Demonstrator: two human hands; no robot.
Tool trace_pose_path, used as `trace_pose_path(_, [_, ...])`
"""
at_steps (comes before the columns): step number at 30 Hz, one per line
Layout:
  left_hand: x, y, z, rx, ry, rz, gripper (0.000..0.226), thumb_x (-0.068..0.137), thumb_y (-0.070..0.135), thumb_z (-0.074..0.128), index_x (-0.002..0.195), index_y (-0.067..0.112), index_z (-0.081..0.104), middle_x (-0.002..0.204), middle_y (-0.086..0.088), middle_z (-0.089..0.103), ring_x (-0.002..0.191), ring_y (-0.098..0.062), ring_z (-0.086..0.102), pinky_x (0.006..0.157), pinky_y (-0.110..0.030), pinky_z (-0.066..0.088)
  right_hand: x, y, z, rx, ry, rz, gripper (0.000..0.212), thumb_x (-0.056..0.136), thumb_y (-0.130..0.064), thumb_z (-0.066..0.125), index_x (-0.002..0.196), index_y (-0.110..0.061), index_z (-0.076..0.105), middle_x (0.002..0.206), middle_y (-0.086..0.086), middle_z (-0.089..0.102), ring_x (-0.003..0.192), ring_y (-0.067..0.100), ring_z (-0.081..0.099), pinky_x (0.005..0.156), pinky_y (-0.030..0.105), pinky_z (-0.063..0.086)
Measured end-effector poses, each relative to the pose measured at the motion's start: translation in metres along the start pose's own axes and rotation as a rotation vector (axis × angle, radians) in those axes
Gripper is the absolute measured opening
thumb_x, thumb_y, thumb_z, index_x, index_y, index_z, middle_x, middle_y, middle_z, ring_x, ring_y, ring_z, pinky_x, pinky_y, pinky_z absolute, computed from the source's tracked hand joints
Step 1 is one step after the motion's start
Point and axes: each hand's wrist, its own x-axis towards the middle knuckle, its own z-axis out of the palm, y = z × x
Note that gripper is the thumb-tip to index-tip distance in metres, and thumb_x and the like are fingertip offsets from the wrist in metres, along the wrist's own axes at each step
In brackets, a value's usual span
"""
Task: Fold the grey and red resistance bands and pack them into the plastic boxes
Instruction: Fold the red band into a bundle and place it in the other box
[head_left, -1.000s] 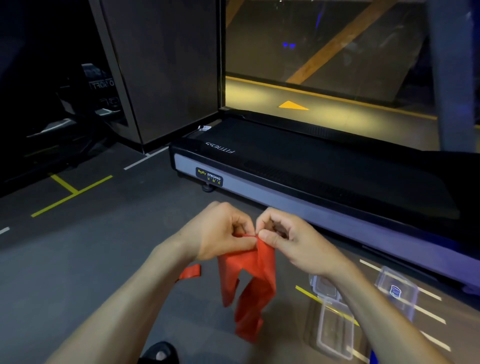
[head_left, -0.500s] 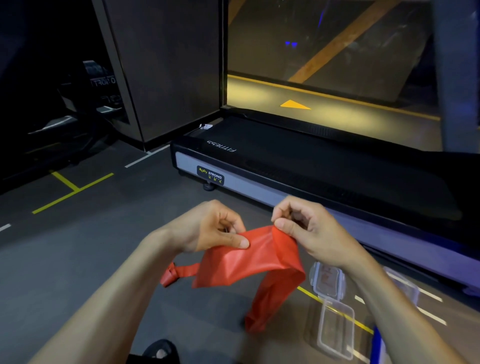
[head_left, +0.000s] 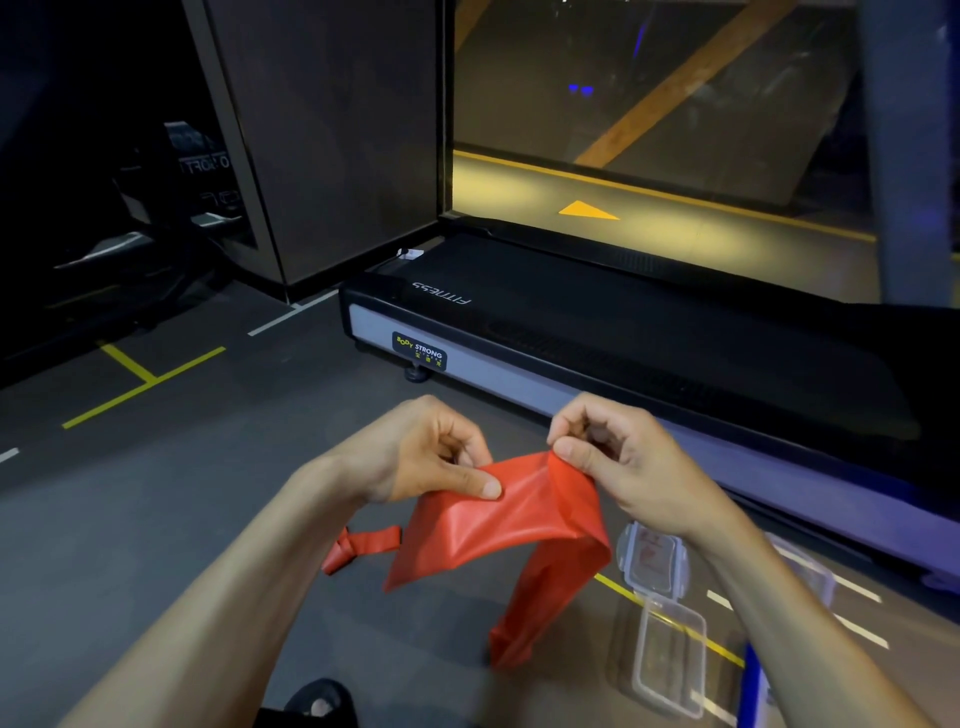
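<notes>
My left hand pinches the red resistance band under a flattened thumb, while my right hand, just across from it, nips the band's upper edge between thumb and curled forefinger, so the sheet stretches as a creased panel between the two grips. Below my right hand one length of band drapes down to the floor; below and outside my left wrist a knotted tail sticks out sideways. To fold well from here, I judge I should keep the top edge taut and level, smooth out the diagonal creases, and gather the hanging length and the tail up into the stack before doubling it, so the bundle ends up narrow enough for the box. Beyond and under my right forearm, an open clear plastic box with its hinged lid waits on the floor, near the band's hanging end; the treadmill lies farther ahead. The grey band is not in view. Compared with a second ago, my hands have drawn apart: then they met fingertip to fingertip over a narrow, bunched strip, and now the band spreads wide between them.
</notes>
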Motion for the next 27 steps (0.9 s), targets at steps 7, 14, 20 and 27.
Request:
trace_pose_path(7, [0.001, 0.001, 0.0, -0.015, 0.026, 0.008, 0.009, 0.082, 0.024, 0.083, 0.082, 0.016, 0.08, 0.073, -0.003, 0.071, 0.07, -0.008, 0.059, 0.067, -0.021, 0.046, -0.001, 0.0, -0.003, 0.006, 0.01, 0.015, 0.009, 0.1, -0.008, 0.063, 0.094, -0.015, 0.065, 0.082, -0.003, 0.063, 0.072, 0.006, 0.055, 0.071, 0.02, 0.043])
trace_pose_path(14, [0.001, 0.003, 0.001, -0.066, 0.032, 0.035, 0.013, 0.087, 0.025, 0.079, 0.081, 0.013, 0.078, 0.07, -0.006, 0.06, 0.068, -0.014, 0.05, 0.065, -0.027, 0.039, -0.002, 0.003, -0.002, 0.044, 0.022, 0.02, 0.007, 0.101, -0.011, 0.063, 0.094, -0.013, 0.064, 0.083, 0.006, 0.063, 0.073, 0.01, 0.055, 0.07, 0.022, 0.045])
trace_pose_path(20, [0.003, 0.007, 0.006, -0.078, -0.004, 0.067, 0.018, 0.092, 0.023, 0.075, 0.084, 0.008, 0.073, 0.069, -0.01, 0.053, 0.067, -0.022, 0.042, 0.063, -0.038, 0.031, -0.002, 0.005, 0.008, 0.291, 0.003, 0.032, 0.012, 0.098, -0.017, 0.06, 0.098, -0.005, 0.06, 0.112, 0.006, 0.071, 0.101, 0.017, 0.066, 0.089, 0.029, 0.051])
trace_pose_path(27, [0.009, 0.008, 0.015, 0.056, -0.061, 0.109, 0.025, 0.09, 0.018, 0.078, 0.069, 0.028, 0.068, 0.062, 0.004, 0.052, 0.062, -0.013, 0.044, 0.062, -0.029, 0.037, 0.004, -0.002, 0.037, 0.308, -0.034, 0.021, 0.015, 0.097, -0.016, 0.06, 0.098, -0.001, 0.058, 0.124, 0.008, 0.066, 0.107, 0.023, 0.07, 0.095, 0.036, 0.051])
